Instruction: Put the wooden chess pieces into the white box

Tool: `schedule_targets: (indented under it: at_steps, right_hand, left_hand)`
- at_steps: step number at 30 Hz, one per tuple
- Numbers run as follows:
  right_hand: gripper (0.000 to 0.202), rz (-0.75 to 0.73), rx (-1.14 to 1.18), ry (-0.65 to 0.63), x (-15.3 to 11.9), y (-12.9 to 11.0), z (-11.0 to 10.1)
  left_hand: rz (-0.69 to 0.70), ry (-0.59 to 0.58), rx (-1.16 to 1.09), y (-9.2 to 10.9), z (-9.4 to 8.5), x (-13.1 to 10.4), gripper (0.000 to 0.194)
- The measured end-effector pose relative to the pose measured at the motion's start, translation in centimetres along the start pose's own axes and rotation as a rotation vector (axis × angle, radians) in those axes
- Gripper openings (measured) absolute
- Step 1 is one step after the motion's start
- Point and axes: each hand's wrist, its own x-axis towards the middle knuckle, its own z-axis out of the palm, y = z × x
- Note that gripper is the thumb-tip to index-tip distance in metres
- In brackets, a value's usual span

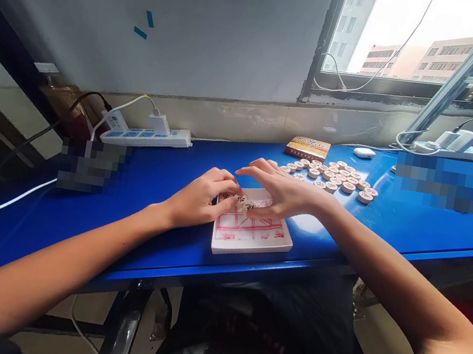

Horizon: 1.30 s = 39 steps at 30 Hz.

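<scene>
The left hand [206, 196] bends its fingers around a few round pieces [241, 199]; whether it really pinches them, I cannot tell. The right hand [286, 191] is spread, its thumb near them. They are over the flat white box [251, 252], its inside hidden. Only these few seem gathered; most loose pieces [348, 187] lie far right on the table [164, 177], before a small brown box [307, 148], contents unseen.

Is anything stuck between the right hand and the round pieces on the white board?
Nothing visible: the right hand is close beside the round pieces on the white board, and the left hand is on their other side.
</scene>
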Motion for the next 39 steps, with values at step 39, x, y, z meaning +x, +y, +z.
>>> schedule_targets:
  at_steps: [39]
  right_hand:
    - [0.096, 0.133, 0.061, -0.214, -0.2, 0.5, 0.0]
  left_hand:
    - [-0.433, -0.381, -0.062, 1.3, -1.1, 0.4, 0.077]
